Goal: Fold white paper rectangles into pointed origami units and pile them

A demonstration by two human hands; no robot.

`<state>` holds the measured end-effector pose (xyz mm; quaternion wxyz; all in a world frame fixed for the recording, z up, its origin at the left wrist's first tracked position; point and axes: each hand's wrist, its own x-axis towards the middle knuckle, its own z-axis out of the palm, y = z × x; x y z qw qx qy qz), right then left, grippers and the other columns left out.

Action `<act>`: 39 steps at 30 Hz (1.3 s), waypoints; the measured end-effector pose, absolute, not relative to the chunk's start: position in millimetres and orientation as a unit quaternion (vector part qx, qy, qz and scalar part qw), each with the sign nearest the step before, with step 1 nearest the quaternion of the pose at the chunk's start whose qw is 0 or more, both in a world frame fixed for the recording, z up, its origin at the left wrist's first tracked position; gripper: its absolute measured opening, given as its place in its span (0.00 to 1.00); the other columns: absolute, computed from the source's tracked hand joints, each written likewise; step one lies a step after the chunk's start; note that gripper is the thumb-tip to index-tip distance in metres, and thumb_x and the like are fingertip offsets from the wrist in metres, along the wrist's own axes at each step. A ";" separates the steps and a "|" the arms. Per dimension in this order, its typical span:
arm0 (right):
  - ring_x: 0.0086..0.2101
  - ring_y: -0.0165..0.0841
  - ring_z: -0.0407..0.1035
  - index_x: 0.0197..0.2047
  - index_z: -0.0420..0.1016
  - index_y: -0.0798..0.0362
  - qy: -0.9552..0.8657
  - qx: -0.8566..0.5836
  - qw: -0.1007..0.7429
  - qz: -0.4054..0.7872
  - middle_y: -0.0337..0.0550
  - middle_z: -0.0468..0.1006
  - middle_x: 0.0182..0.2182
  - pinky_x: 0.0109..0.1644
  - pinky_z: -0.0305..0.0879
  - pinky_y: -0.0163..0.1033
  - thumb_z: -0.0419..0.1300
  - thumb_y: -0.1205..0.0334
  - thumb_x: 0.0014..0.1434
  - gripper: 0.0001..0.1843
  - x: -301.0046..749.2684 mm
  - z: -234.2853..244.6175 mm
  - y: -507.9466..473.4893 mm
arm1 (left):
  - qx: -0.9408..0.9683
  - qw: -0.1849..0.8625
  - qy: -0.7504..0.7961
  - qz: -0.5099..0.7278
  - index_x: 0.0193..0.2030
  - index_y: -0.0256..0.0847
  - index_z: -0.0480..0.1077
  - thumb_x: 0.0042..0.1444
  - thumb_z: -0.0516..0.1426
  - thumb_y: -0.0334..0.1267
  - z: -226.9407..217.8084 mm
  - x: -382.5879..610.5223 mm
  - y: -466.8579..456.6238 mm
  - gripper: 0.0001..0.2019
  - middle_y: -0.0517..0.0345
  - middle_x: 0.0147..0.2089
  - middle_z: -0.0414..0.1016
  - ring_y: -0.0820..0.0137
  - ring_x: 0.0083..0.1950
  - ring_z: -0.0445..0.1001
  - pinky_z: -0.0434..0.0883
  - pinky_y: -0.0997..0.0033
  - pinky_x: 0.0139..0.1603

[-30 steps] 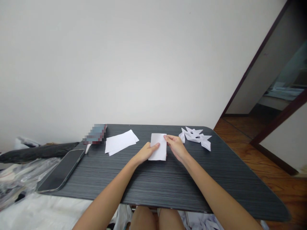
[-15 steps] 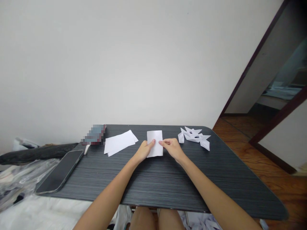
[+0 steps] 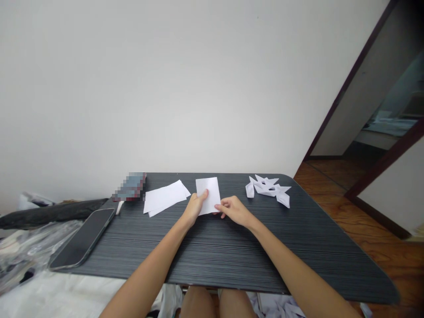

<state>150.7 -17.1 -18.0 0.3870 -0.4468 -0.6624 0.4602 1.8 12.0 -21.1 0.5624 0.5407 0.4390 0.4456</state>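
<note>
A small white paper sheet [image 3: 208, 192] stands tilted above the dark striped table [image 3: 232, 251], near its middle. My left hand [image 3: 194, 208] pinches the sheet's left side, thumb on its front. At the lower right corner my right hand [image 3: 232, 209] grips it with curled fingers. A loose pile of white paper sheets [image 3: 165, 197] lies flat just left of my left hand. To the right of my right hand rest several folded white paper shapes [image 3: 269, 190].
A dark phone [image 3: 83, 238] lies face up at the table's left edge. A blurred small box [image 3: 130, 186] sits at the back left. Dark cloth and plastic bags lie left of the table. Wooden floor and a doorway are on the right.
Both hands have drawn the sheet left and toward me. My right hand slid from its upper right edge down to the lower right corner.
</note>
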 end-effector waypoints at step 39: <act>0.22 0.28 0.68 0.32 0.75 0.56 -0.457 -0.351 0.571 0.585 0.40 0.76 0.22 0.26 0.64 0.34 0.64 0.62 0.40 0.13 176.8 -11.2 -6.3 | 0.607 0.593 0.297 0.437 0.39 0.31 0.70 0.47 0.55 0.41 -0.4 -5.9 7.8 0.16 0.55 0.21 0.72 0.68 0.22 0.71 0.65 0.73 0.21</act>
